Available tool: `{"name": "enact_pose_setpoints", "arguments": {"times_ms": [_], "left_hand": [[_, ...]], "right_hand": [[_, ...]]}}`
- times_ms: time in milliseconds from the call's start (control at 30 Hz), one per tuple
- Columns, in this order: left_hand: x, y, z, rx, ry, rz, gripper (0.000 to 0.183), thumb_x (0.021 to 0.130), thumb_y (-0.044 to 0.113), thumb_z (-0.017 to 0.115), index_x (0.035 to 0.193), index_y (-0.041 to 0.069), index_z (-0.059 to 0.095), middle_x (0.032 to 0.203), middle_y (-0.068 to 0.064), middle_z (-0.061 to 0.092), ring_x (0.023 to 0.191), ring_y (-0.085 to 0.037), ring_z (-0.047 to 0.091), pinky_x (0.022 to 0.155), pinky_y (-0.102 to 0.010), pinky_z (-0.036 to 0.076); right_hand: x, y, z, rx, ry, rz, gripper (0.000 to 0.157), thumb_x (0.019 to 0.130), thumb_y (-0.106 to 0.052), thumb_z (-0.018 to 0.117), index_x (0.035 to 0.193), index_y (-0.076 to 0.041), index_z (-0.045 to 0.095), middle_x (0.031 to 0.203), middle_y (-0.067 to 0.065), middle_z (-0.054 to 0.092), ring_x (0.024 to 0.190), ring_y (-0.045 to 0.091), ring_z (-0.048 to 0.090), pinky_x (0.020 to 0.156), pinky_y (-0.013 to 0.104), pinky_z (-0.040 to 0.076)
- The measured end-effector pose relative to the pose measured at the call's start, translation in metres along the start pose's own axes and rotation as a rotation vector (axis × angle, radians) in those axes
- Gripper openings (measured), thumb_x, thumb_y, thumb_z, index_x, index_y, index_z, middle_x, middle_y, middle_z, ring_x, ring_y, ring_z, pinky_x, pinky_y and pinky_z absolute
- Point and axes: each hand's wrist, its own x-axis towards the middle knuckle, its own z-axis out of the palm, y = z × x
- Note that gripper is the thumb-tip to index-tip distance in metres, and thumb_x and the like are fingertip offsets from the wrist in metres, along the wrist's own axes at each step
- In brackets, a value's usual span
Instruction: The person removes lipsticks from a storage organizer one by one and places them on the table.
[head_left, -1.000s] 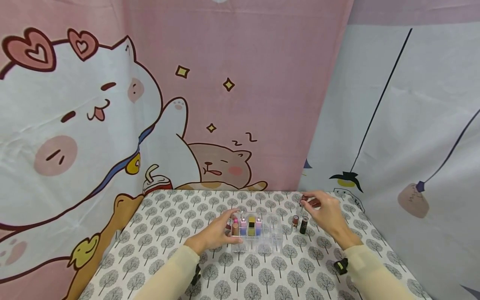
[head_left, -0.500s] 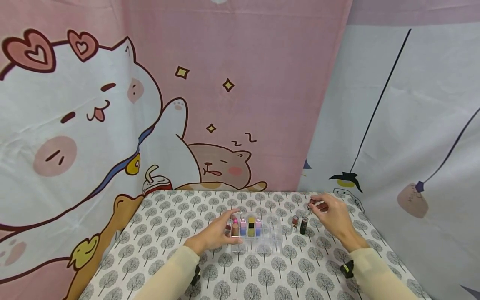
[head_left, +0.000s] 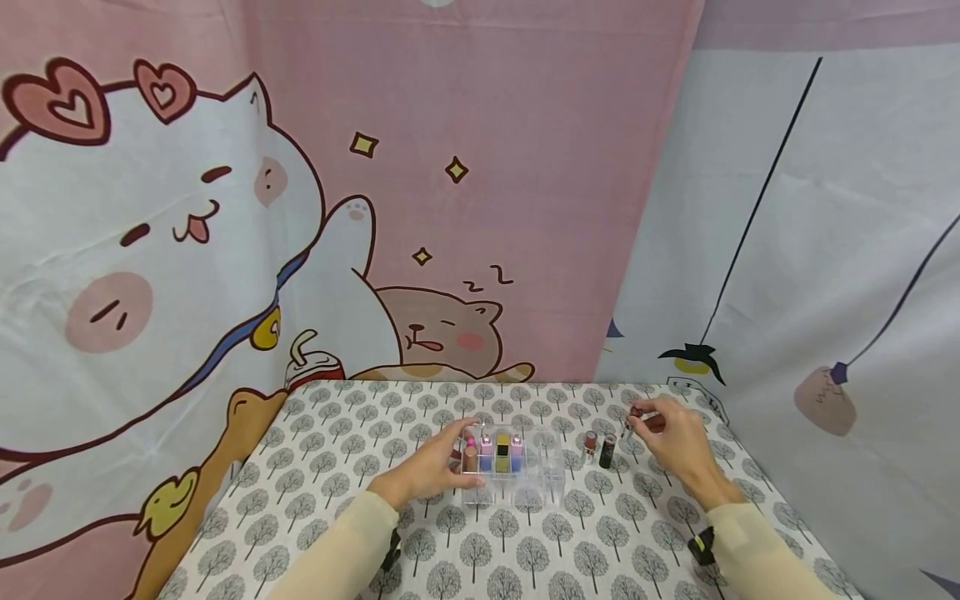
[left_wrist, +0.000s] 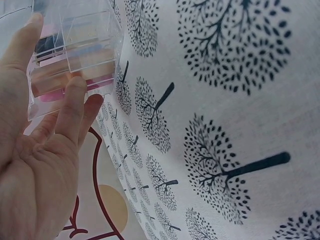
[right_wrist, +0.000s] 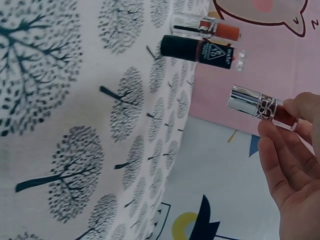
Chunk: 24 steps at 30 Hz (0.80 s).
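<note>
At the left end of a clear compartment box (head_left: 545, 490), my left hand (head_left: 426, 467) holds its sides between thumb and fingers. Inside the box stand a brown tube with a pink top (head_left: 471, 457), two pink-and-blue tubes and a yellow-and-black tube (head_left: 502, 454). My right hand (head_left: 675, 437) pinches the dark red end of a lip gloss tube (right_wrist: 257, 105), its silver end pointing down above the cloth. Left of that hand stand a dark lipstick tube (right_wrist: 197, 50) and a clear tube with an orange-brown top (right_wrist: 205, 27).
A cloth with a tree print (head_left: 480, 550) covers the table. Behind it hangs a pink cartoon curtain (head_left: 525, 208), with a pale curtain (head_left: 825, 250) at the right. The box's right-hand compartments show no tubes.
My right hand has moved right and slightly lower with the lip gloss, away from the two standing tubes. The left hand and the box have stayed put.
</note>
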Motion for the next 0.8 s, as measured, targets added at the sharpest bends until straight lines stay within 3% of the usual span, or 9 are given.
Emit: {"name": "enact_pose_setpoints", "arguments": {"times_ms": [300, 533, 800], "left_hand": [[0.000, 0.000, 0.000, -0.001, 0.000, 0.001, 0.113, 0.097, 0.041, 0.098, 0.185, 0.025, 0.028, 0.164, -0.020, 0.062, 0.133, -0.034, 0.077, 0.114, -0.051, 0.068], [0.000, 0.001, 0.000, -0.010, 0.001, -0.006, 0.113, 0.096, 0.039, 0.099, 0.184, 0.027, 0.030, 0.168, -0.020, 0.059, 0.131, -0.032, 0.076, 0.113, -0.052, 0.068], [0.000, 0.001, 0.000, -0.009, 0.004, -0.004, 0.113, 0.095, 0.040, 0.099, 0.184, 0.027, 0.029, 0.169, -0.018, 0.059, 0.129, -0.028, 0.076, 0.114, -0.053, 0.067]], "right_hand": [[-0.009, 0.009, 0.003, 0.013, -0.067, 0.042, 0.025, 0.098, -0.003, 0.093, 0.122, 0.000, 0.084, 0.107, 0.017, 0.087, 0.081, 0.028, 0.085, 0.069, 0.030, 0.072], [-0.017, 0.014, 0.007, 0.044, -0.148, 0.122, 0.028, 0.101, -0.007, 0.091, 0.127, -0.003, 0.083, 0.108, 0.014, 0.088, 0.084, 0.024, 0.084, 0.071, 0.023, 0.069], [-0.024, 0.015, 0.015, 0.032, -0.157, 0.108, 0.025, 0.098, -0.005, 0.093, 0.122, -0.003, 0.083, 0.106, 0.014, 0.087, 0.083, 0.023, 0.083, 0.069, 0.023, 0.068]]}}
